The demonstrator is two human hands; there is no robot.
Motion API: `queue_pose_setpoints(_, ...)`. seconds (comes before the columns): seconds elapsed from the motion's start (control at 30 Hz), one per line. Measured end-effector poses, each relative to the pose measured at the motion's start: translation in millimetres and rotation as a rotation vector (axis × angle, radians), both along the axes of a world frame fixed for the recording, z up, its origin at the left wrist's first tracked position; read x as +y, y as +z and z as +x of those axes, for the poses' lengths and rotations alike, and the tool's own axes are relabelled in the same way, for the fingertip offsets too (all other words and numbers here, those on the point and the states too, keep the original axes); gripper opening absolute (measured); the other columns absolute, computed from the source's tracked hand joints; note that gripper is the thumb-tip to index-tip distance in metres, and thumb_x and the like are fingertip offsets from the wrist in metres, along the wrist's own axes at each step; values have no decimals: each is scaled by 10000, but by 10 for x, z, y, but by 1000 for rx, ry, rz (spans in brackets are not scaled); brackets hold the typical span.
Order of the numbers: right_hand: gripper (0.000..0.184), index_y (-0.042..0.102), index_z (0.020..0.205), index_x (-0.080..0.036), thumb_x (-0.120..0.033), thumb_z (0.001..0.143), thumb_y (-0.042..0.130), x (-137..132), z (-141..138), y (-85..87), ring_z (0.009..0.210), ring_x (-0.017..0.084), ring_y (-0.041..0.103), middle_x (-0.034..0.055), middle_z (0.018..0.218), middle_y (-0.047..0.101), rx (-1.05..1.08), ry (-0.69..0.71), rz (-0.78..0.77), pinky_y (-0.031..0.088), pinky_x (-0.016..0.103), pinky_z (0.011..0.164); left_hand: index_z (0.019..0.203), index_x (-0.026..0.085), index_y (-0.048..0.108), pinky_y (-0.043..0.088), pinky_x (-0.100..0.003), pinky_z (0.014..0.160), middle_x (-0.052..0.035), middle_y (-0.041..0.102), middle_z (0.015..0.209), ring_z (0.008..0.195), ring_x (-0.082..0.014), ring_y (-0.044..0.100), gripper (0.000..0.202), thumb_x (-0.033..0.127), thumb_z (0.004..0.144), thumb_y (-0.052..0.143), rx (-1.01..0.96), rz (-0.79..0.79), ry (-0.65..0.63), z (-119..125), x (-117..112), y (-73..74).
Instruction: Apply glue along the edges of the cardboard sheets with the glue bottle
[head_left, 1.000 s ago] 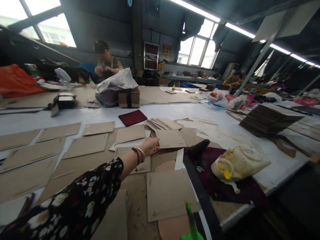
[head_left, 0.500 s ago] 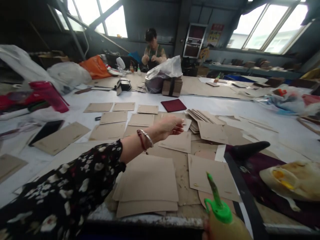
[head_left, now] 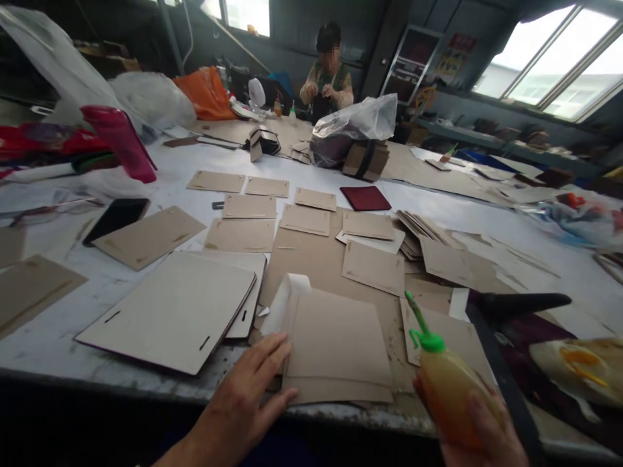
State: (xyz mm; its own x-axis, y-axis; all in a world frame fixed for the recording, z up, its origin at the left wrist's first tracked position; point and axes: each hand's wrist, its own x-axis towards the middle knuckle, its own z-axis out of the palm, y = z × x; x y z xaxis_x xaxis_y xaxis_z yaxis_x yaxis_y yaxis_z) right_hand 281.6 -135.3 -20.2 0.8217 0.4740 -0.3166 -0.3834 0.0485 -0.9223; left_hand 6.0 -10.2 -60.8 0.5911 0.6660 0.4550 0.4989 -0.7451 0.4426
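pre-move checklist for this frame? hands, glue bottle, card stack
1. Right hand grip on the amber squeeze bottle with a green pointed nozzle: fingers wrapped round the body, ok.
2. Nozzle clear of everything: it points up and away and touches nothing, ok.
3. Nozzle open or capped: cannot tell.
4. Left hand on the stack of brown cardboard sheets: open, fingertips at its left edge, ok.
5. Stack squared up: the lower sheets stick out at the front, not ok.
6. Stack support: it lies close to the near edge of the white worktable but fully on it, ok.
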Motion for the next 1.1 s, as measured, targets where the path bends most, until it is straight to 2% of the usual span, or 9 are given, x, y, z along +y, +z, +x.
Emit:
queue_pose_setpoints(0.1, 483, 591, 987, -218, -366, 596, 833, 146, -166, -19, 849, 211, 669, 24, 1011, 664, -9, -11, 42, 567, 315, 756, 1276, 194, 483, 484, -393, 971, -128, 556, 1296, 1199, -248, 540, 377, 314, 918, 484, 40, -9, -19, -25, 78, -64)
queue_pose_setpoints(0.2, 485, 590, 996, -207, -335, 602, 842, 223, -294, -103, 822, 158, 658, 5, 959, 668, 19, -23, 39, 557, 225, 711, 1284, 189, 469, 482, -414, 955, -141, 532, 1327, 1210, -259, 530, 395, 324, 913, 488, 54, -53, -49, -20, 143, -87)
queue_pose_setpoints(0.4, 509, 609, 1039, -225, -325, 602, 849, 197, -312, -146, 851, 159, 647, 3, 1018, 652, 22, 8, 13, 558, 215, 689, 1296, 176, 452, 460, -318, 974, -149, 487, 1377, 1222, -225, 515, 378, 263, 928, 462, 0, -65, -70, -5, 123, -149)
queue_pose_setpoints(0.57, 495, 598, 1078, -234, -372, 652, 809, 217, -313, -132, 848, 152, 643, -2, 1038, 646, -42, 44, 3, 546, 202, 709, 1245, 166, 507, 448, -286, 996, -127, 570, 1294, 1184, -194, 553, 312, 223, 948, 432, -50, 12, -90, -4, 207, -152)
queue_pose_setpoints(0.7, 531, 583, 1031, -206, -379, 596, 833, 248, -331, -132, 863, 197, 646, 29, 1018, 644, 7, 48, 14, 556, 256, 701, 1226, 151, 533, 468, -368, 999, -157, 553, 1303, 1212, -242, 529, 327, 258, 917, 516, 3, 5, -125, -43, 252, -29)
queue_pose_setpoints(0.8, 530, 573, 1004, -208, -384, 580, 840, 254, -347, -112, 884, 175, 628, 12, 995, 633, -9, -1, 35, 537, 233, 717, 1270, 126, 505, 387, -522, 1052, -209, 465, 1375, 1316, -339, 388, 553, 380, 810, 674, 66, -1, -219, -47, 229, 69)
queue_pose_setpoints(0.87, 533, 572, 1001, -209, -391, 578, 840, 241, -357, -99, 862, 162, 623, 5, 983, 634, -2, -9, 40, 529, 234, 723, 1300, 117, 479, 344, -557, 1072, -217, 441, 1392, 1339, -350, 345, 590, 356, 801, 684, 115, 19, -284, -27, 195, 77)
queue_pose_setpoints(0.97, 516, 576, 978, -216, -408, 576, 835, 194, -365, -84, 837, 170, 629, 5, 972, 639, 17, -27, 45, 535, 265, 718, 1288, 135, 500, 376, -490, 1079, -174, 468, 1385, 1325, -297, 385, 410, 200, 886, 547, 132, 68, -320, 17, 141, 1)
queue_pose_setpoints(1.1, 485, 600, 937, -207, -434, 571, 824, 112, -360, -48, 815, 190, 644, 21, 929, 658, 38, -60, 61, 541, 306, 745, 1286, 141, 505, 408, -441, 1072, -152, 521, 1340, 1310, -272, 412, 365, 137, 923, 468, 59, 147, -347, 33, 146, -43)
